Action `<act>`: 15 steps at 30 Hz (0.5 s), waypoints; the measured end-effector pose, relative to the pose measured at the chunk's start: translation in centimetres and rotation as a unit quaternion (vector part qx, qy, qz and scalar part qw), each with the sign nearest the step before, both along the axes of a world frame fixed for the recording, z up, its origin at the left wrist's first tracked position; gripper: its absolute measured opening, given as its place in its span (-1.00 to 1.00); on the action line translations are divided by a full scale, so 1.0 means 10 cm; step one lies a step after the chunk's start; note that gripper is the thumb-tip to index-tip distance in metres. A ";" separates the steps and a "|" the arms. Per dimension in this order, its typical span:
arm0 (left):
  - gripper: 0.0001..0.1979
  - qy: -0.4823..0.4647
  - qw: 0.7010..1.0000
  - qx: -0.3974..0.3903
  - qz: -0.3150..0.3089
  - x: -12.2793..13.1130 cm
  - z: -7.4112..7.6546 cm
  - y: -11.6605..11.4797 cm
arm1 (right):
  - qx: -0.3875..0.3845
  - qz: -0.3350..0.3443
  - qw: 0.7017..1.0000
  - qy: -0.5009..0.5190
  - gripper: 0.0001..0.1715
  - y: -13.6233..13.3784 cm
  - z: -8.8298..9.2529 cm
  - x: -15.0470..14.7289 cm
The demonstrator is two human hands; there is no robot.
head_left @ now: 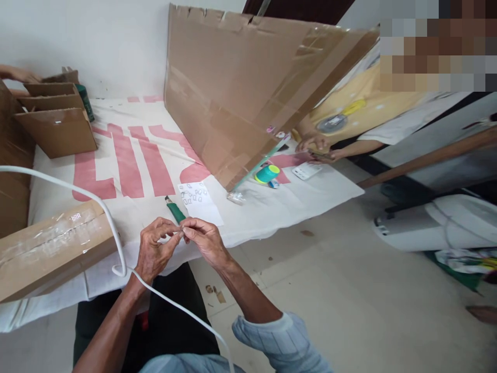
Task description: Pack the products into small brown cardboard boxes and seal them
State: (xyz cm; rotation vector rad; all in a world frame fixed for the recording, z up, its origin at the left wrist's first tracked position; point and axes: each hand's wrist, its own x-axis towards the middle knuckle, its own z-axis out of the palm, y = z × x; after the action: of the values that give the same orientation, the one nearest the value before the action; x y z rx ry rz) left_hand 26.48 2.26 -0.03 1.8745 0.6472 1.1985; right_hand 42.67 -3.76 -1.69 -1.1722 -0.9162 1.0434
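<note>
Big cardboard sheet is leaning upright across the far half of the table, which is wearing a white cloth with red lettering. Taped carton is lying at the near left corner, and open brown boxes are sitting at the far left with a green can just behind them. Co-worker in a yellow top is sitting on the right beyond the sheet, with co-worker's hands resting at the table edge. White cable is looping in from the left, crossing over the left wrist and running down toward the lap. Left hand and right hand are meeting fingertip to fingertip at the near table edge, both curled tight, thumbs and forefingers pinching a small piece between them; too tiny to tell what it is. Paper sheet with little items on it is lying just beyond the hands, green-handled tool lying beside its left edge. Teal cup is sitting at the foot of the cardboard, a white flat device lying near it on the right, and a clear packet is lying just in front.
</note>
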 end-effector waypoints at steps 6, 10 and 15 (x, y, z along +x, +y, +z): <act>-0.83 -0.028 0.991 -0.121 -0.041 0.01 0.04 0.00 | 0.035 0.001 0.999 -0.035 -0.74 -0.04 0.09 0.03; -0.79 -0.027 0.974 -0.221 -0.034 0.01 0.02 0.01 | -0.005 0.021 0.999 -0.030 -0.69 -0.05 0.07 0.07; -0.86 0.011 0.975 -0.217 -0.035 -0.01 0.04 0.04 | -0.059 0.062 0.996 -0.001 -0.60 -0.06 0.01 0.11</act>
State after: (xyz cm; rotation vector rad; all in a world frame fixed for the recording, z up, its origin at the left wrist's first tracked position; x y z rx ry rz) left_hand 26.42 2.62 0.34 1.5285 0.7776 0.9050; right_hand 43.78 -4.38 -1.55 -1.2261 -0.9489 1.2104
